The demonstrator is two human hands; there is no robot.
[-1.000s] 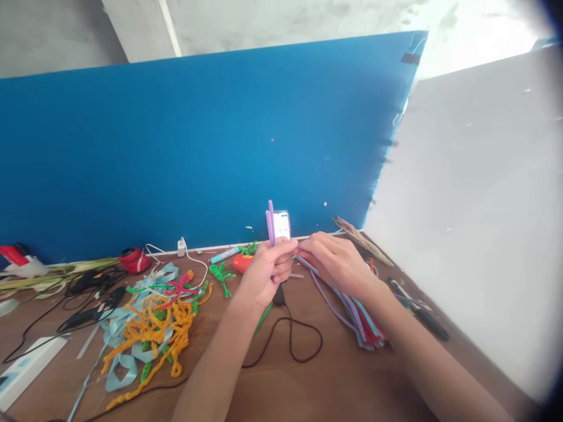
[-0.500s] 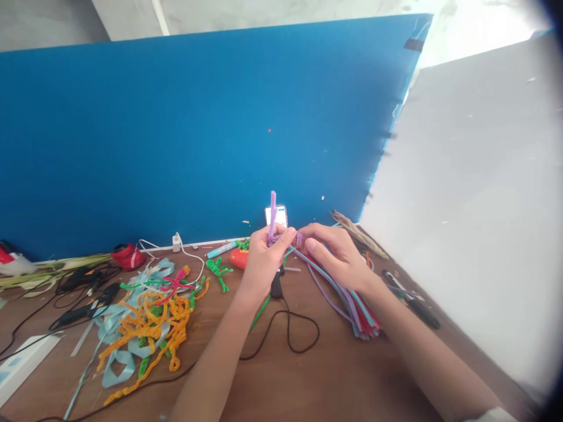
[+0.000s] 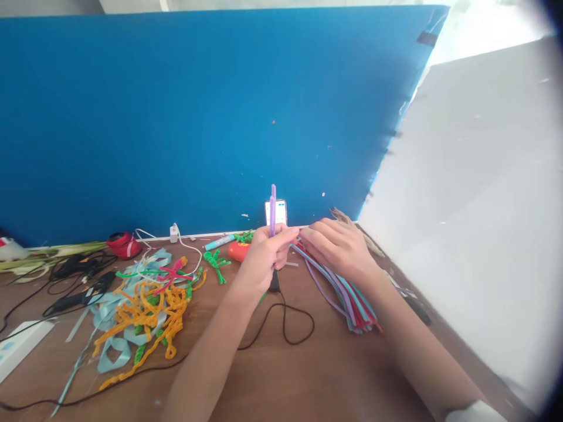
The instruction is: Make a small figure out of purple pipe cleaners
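Note:
Purple pipe cleaners (image 3: 273, 208) stand up out of my left hand (image 3: 268, 252), whose thumb and fingers are closed around their lower part. My right hand (image 3: 341, 249) is closed too, its fingertips pinched together at the tip of my left thumb. What lies between the right fingertips is mostly hidden, though it is at the purple piece's near end. Below my right hand a bundle of pipe cleaners (image 3: 347, 299) in purple, red and light blue lies on the table. Behind the purple stems a phone (image 3: 281, 212) with a lit screen leans on the blue panel.
Left lies a heap of orange pipe cleaners (image 3: 145, 319) and light blue ribbon (image 3: 115, 357). Green twisted figures (image 3: 215, 265), a red object (image 3: 238, 252), a glue gun (image 3: 83, 298) and a white power strip (image 3: 24, 346) are around it. A black cable (image 3: 299, 340) crosses the table.
My right hand has closed its fingers and come in against my left fingertips. The small purple loop between the hands is now hidden. The view has shifted slightly.

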